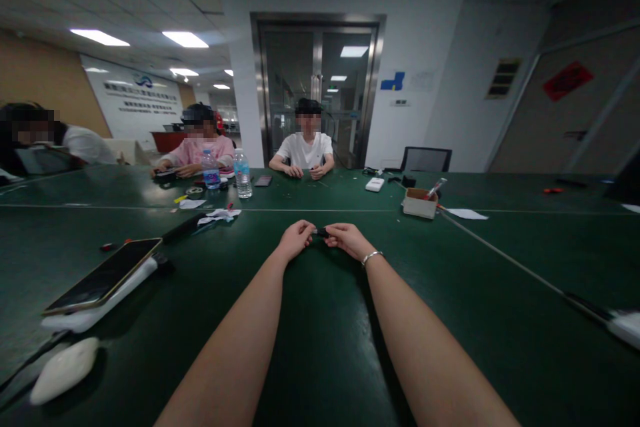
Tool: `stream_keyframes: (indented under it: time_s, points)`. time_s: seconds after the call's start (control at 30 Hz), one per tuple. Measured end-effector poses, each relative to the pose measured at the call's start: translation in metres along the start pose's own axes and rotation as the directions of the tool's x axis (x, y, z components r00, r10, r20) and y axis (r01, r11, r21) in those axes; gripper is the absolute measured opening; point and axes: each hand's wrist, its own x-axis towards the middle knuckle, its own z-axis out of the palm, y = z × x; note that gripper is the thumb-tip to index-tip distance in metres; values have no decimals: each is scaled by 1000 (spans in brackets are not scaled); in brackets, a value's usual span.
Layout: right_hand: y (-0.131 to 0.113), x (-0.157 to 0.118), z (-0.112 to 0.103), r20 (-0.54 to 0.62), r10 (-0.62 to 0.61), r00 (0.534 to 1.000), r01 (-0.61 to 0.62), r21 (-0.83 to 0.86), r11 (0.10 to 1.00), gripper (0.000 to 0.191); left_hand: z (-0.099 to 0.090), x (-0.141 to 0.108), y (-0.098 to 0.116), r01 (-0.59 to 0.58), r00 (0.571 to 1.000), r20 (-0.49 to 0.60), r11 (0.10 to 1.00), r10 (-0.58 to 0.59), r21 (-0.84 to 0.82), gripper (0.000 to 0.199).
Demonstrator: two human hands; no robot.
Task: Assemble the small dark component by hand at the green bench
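Observation:
Both my arms reach forward over the green table. Between my fingertips is a small black object, short and narrow; its exact kind is too small to make out. My left hand pinches its left end with thumb and fingers. On the other end, my right hand closes in a similar pinch, and a silver bangle circles that wrist. The fingers hide parts of the object. Both hands are low over the tabletop, close together.
At left, a phone rests on a white item, near a pale computer mouse. Water bottles and papers stand further back. A small box and a cable are at right. Several people sit across the table.

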Motion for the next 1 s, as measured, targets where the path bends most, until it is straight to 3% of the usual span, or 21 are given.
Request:
stream_keyframes:
  time_s: [0.47, 1.0]
  points:
    - [1, 1, -1, 26, -5, 1000, 5, -3, 1000, 9, 1, -1, 2, 19, 1000, 11, 999, -19, -30, 27]
    - [-2, -3, 1, 14, 13, 1000, -13, 8, 1000, 10, 1, 0, -1, -48, 999, 7, 999, 48, 22, 29]
